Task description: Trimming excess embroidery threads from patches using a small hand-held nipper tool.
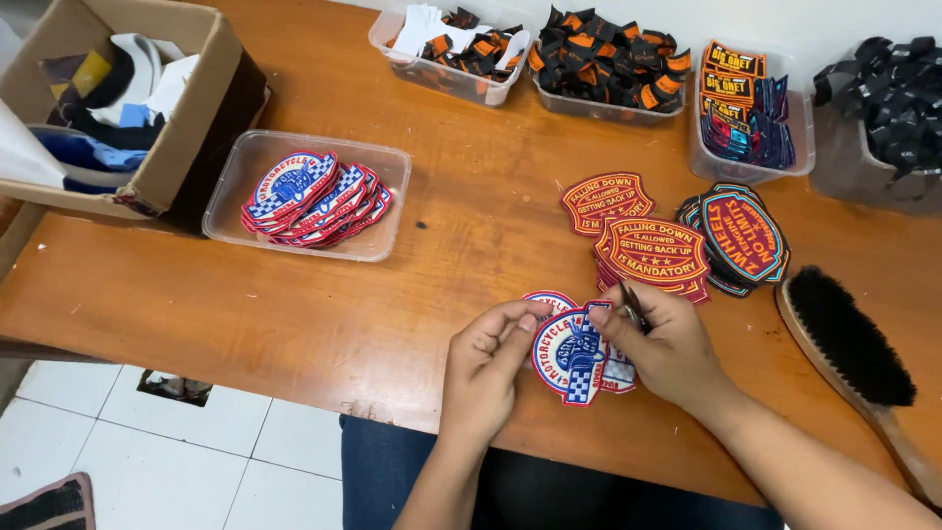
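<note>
Round patch (572, 355) held upright between both hands: left hand (488, 358) pinches its left edge; right hand (659, 344), fingers closed, grips its upper right edge and a thin dark tool.

Left of me: cardboard box (186, 118), clear tray (245, 167) of round patches.
My right: wooden brush (854, 344).
Far edge: tubs of black-orange labels (599, 59).
</note>
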